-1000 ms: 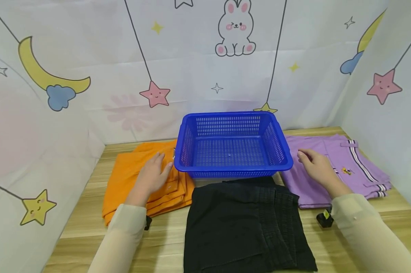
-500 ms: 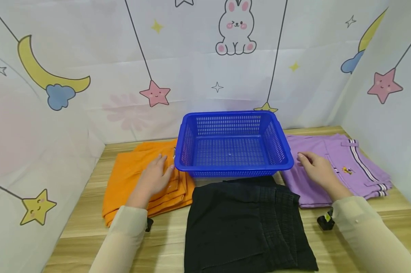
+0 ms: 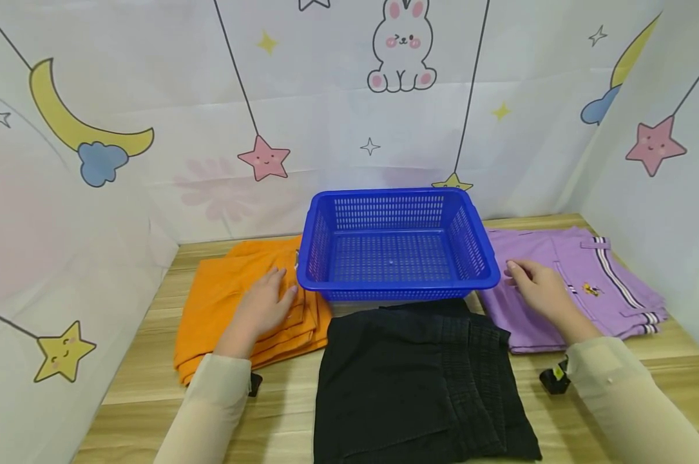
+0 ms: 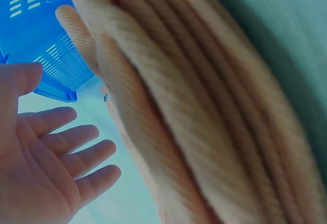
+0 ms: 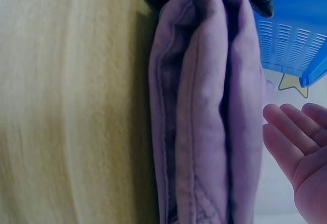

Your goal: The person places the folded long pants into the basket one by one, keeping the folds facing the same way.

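Note:
My left hand [image 3: 263, 304] is over a folded orange garment [image 3: 210, 303], left of a blue plastic basket [image 3: 398, 286]. Its fingers are spread and nearly straight, holding nothing; in the left wrist view a gap shows between palm and the garment's layered edge [image 4: 194, 112]. On the other side, my right hand [image 3: 542, 291] hovers over folded purple trousers [image 3: 618, 283] with striped trim. Its fingers are loosely bent around nothing, apart from the cloth in the right wrist view [image 5: 306, 157]. Black folded trousers [image 3: 384, 386] with an elastic waistband lie between my forearms.
The basket stands at the back middle near a white printed cloth backdrop [image 3: 337, 116], with nothing inside. Cloth walls also rise left and right of the wood-grain table [image 3: 134, 386]. A small black wrist device [image 3: 554, 379] shows under my right cuff.
My left hand has drifted slightly right and toward me. My right hand has barely moved, and the garments and basket stay where they were.

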Motion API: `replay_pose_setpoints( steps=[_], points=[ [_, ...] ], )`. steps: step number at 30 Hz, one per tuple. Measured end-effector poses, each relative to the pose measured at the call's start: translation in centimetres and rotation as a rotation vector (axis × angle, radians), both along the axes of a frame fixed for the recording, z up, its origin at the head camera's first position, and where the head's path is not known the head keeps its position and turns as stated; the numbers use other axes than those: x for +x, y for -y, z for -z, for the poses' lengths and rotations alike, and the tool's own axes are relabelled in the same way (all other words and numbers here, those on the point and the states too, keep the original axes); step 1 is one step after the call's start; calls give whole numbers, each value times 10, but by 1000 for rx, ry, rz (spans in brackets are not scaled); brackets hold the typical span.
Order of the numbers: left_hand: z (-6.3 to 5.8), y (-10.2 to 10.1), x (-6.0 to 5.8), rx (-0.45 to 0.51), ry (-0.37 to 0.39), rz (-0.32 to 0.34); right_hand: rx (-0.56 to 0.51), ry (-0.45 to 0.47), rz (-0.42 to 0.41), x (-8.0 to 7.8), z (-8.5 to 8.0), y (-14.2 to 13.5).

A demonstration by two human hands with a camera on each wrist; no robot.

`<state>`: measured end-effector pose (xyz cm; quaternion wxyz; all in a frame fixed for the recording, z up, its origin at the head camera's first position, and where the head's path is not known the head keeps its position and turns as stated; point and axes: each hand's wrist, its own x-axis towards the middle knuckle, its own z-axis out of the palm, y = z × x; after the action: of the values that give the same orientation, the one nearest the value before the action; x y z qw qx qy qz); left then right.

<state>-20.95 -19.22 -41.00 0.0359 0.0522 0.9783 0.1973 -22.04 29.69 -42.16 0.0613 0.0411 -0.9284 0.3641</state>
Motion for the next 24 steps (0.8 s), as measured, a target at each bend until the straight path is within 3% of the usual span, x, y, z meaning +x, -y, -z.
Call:
replay_pose_setpoints(
  steps=[24],
  points=[
    [0, -3, 8, 84, 1, -13, -32, -25, -4, 11, 1, 1]
  ],
)
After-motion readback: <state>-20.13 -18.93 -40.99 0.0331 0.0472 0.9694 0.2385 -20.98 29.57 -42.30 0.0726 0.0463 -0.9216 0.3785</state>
